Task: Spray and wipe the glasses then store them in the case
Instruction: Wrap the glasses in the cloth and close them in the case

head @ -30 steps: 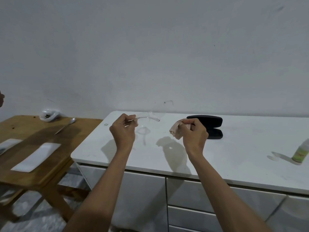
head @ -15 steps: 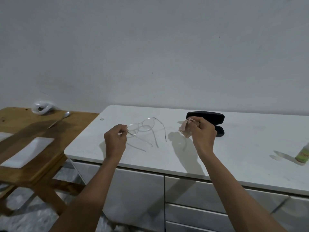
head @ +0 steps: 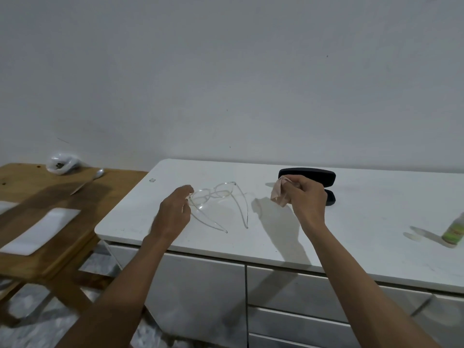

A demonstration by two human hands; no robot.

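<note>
The clear-framed glasses (head: 218, 194) lie on the white counter (head: 364, 222) with both temples unfolded and pointing toward me. My left hand (head: 173, 214) is at their left hinge, thumb and forefinger loosely around the frame corner. My right hand (head: 306, 199) hovers to the right of the glasses, closed on a crumpled pinkish cloth (head: 280, 195). Just behind that hand sits the black glasses case (head: 311, 175), lid open and partly hidden by my fingers. A small green-labelled spray bottle (head: 454, 232) stands at the counter's far right.
A wooden table (head: 30, 187) adjoins the counter on the left, holding a spoon (head: 88, 180), a plastic bag (head: 61, 163) and a white rectangular tray (head: 40, 229). Drawers run below the counter's front edge. A plain wall rises directly behind.
The glasses have come down from mid-air onto the counter and their temples have swung open. My left hand's grip has loosened. My right hand with the cloth has stayed near the case.
</note>
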